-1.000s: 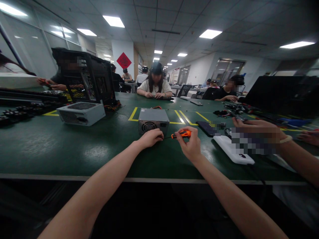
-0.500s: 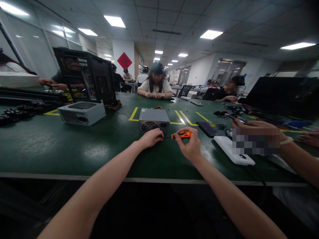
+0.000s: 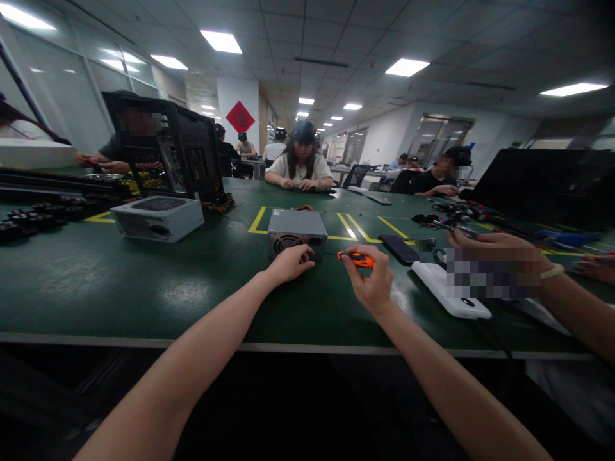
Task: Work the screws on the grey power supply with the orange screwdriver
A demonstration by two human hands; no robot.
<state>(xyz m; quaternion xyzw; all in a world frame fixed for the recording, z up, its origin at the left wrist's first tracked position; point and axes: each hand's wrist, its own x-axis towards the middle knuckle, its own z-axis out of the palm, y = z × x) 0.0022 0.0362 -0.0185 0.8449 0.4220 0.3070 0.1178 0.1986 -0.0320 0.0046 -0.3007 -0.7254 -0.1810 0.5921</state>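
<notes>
A grey computer power supply unit [image 3: 296,223] stands in front of me, its round fan grille and socket facing my side. My left hand [image 3: 291,262] is at its lower front, partly covering the fan. The fingers are bent, with a gap between them, and nothing shows in that gap. My right hand [image 3: 373,282] grips an orange and black screwdriver [image 3: 358,258] by its handle. Its thin shaft points left toward the unit's front, and the tip is too small to place exactly.
A second power supply [image 3: 161,221] and an open black computer case [image 3: 177,147] stand at left. To the right lie a dark phone [image 3: 400,249] and a white power bank [image 3: 449,291]. A neighbour's hand [image 3: 504,250] reaches in there. Another person sits across the green table [image 3: 144,294].
My right hand has drawn the screwdriver slightly to the right, away from my left hand. The fingers of my left hand have lifted and parted.
</notes>
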